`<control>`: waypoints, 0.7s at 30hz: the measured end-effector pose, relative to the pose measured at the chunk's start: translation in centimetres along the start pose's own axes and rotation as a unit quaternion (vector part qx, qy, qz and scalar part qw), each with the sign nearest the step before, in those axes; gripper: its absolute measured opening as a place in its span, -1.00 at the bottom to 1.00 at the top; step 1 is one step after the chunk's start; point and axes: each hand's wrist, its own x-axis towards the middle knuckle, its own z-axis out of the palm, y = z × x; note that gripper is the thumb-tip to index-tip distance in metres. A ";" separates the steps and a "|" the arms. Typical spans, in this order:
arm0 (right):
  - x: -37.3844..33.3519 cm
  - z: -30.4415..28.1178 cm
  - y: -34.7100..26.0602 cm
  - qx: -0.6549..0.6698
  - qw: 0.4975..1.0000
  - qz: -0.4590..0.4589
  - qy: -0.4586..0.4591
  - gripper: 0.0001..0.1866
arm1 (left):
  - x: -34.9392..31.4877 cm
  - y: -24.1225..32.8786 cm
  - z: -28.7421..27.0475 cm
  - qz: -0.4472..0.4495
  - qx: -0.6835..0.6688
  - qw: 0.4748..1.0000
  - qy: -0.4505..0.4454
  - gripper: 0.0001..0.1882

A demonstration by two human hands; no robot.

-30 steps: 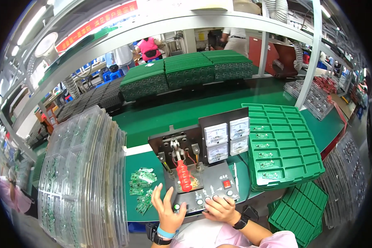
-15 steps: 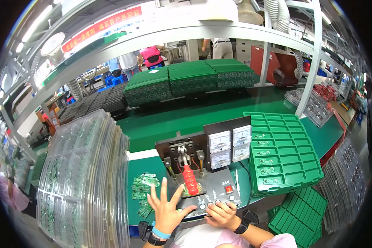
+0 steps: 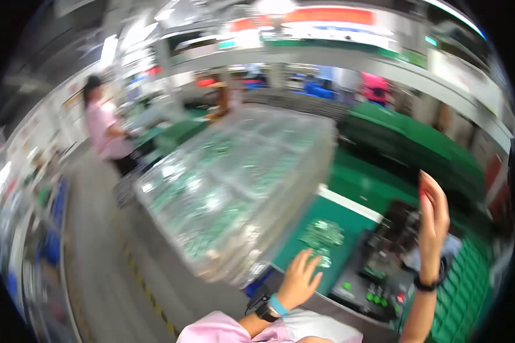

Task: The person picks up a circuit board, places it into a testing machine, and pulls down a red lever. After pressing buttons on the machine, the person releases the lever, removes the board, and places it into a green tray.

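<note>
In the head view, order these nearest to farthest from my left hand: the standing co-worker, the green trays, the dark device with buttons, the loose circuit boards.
From your left hand:
1. Circuit boards: at the fingertips.
2. Dark device: to its right.
3. Green trays: right, beyond the device.
4. Co-worker: far left background.

There are two foreground hands (image 3: 301,281), one board pile (image 3: 323,233), one clear-tray stack (image 3: 289,214) and one blue wristband (image 3: 278,304).

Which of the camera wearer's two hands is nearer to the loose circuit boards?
The left hand, with the light-blue wristband: it is close to the circuit boards, while the right hand is farther right.
</note>
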 end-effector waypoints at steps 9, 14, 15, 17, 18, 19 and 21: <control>-13.4 -0.5 0.1 -0.335 0.870 -0.063 -0.357 -0.63 | -2.7 -3.2 0.0 -0.006 0.068 0.997 0.027 -0.61; -13.2 0.5 1.3 -0.390 0.812 0.057 -0.431 -0.78 | -1.4 -3.8 0.2 -0.028 0.047 0.998 0.011 -0.65; -13.1 0.4 1.6 -0.380 0.815 0.050 -0.435 -0.79 | -1.1 -3.7 0.2 -0.037 0.027 0.999 -0.009 -0.65; -13.1 0.9 1.9 -0.405 0.789 0.037 -0.460 -0.82 | -0.8 -3.7 -0.1 -0.045 0.009 0.999 -0.024 -0.65; -13.0 1.1 1.6 -0.432 0.760 0.032 -0.486 -0.81 | -0.7 -3.8 0.1 -0.043 0.001 0.999 -0.013 -0.65; -12.9 1.3 1.2 -0.458 0.728 0.027 -0.510 -0.78 | -0.6 -3.9 0.3 -0.039 -0.008 0.999 -0.002 -0.65; -12.9 1.1 -0.5 -0.417 0.787 0.040 -0.453 -0.82 | -0.4 -3.9 0.1 -0.035 -0.013 0.999 0.012 -0.66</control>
